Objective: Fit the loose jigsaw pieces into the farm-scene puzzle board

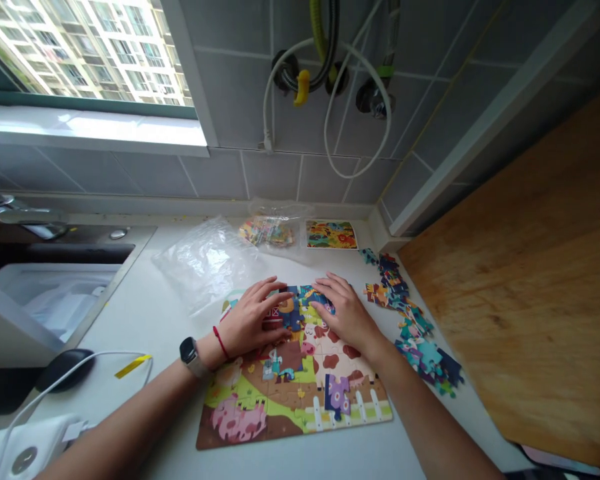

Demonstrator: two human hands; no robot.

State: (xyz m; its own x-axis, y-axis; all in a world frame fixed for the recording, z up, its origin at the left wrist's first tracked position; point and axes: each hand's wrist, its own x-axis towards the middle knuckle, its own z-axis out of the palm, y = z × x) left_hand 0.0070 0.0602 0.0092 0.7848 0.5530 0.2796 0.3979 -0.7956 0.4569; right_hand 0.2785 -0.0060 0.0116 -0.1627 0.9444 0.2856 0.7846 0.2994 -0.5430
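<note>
A farm jigsaw puzzle (280,393) lies on the white counter below my hands, showing a cow, a pig and a white fence. My left hand (253,319) rests on its upper left part, fingers spread over a red barn and some dark blue pieces (293,313). At the upper right, my right hand (347,313) lies on the puzzle with fingers stretched and thumb apart, touching blue pieces near the top edge. Its palm covers part of the picture. A loose purple puzzle piece (337,395) sits on top of the fence area.
Loose puzzle pieces (420,340) are heaped along the right, beside a wooden board (520,280). Behind the puzzle lie a crumpled clear plastic bag (205,257), a bag of pieces (267,231) and a picture card (331,235). A sink (115,267) and white cable (35,399) are left.
</note>
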